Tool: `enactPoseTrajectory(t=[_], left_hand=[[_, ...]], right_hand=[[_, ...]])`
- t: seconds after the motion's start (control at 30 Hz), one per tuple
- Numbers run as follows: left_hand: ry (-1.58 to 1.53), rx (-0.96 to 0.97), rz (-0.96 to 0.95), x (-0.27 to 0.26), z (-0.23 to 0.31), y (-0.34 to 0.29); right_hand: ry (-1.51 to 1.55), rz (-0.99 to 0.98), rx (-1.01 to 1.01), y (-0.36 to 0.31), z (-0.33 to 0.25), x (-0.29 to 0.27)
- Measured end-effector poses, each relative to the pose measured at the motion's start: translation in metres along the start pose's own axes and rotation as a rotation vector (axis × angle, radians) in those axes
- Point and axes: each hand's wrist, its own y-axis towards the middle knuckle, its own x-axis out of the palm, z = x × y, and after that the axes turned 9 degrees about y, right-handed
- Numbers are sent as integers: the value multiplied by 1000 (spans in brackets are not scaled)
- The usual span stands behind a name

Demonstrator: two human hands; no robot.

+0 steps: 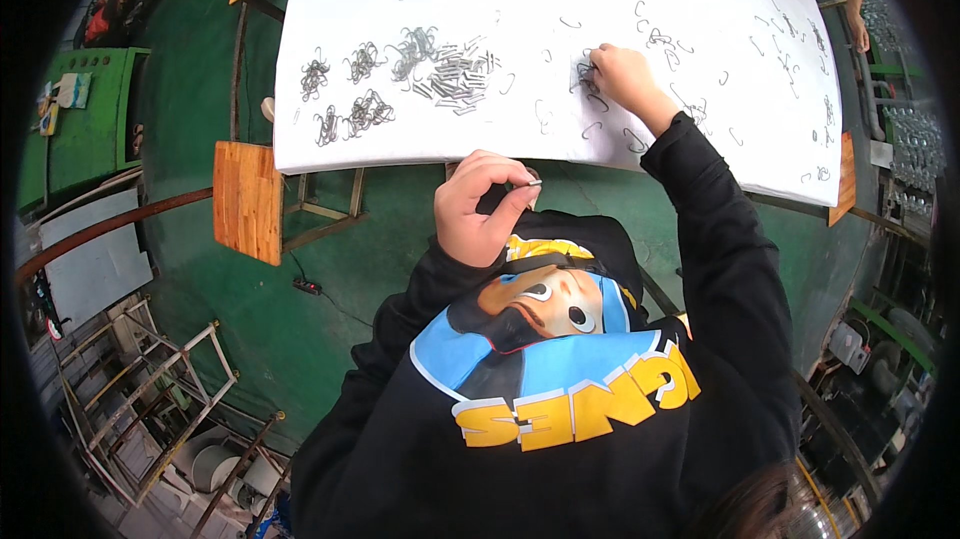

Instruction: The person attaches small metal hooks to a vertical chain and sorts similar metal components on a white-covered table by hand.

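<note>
My left hand [480, 201] is just off the table's near edge, pinching a short grey metal pin [535, 183] between thumb and forefinger. Out on the white tabletop [560, 139], my right hand [632, 81] reaches down with its fingers drawn together at a small cluster of dark wire hooks [586, 77]. What its fingertips hold, if anything, is hidden. To the left lies a heap of short straight grey pins [462, 77]. Beside that heap are several piles of bent wire hooks [368, 113], and loose single hooks are scattered around my right hand.
Another person's hand [860, 33] hangs by the table's far right corner. A wooden stool [247, 201] stands at the left edge. Further left are a green cabinet [85, 119] and a metal frame [150, 399]. Shelving with wire parts [915, 139] lines the right.
</note>
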Motion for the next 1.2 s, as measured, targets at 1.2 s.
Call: enactPoseTrajectory(t=[1.2], left_hand=[[-209, 253, -1038, 49, -2, 66]], right_hand=[[885, 1374, 691, -140, -227, -65]])
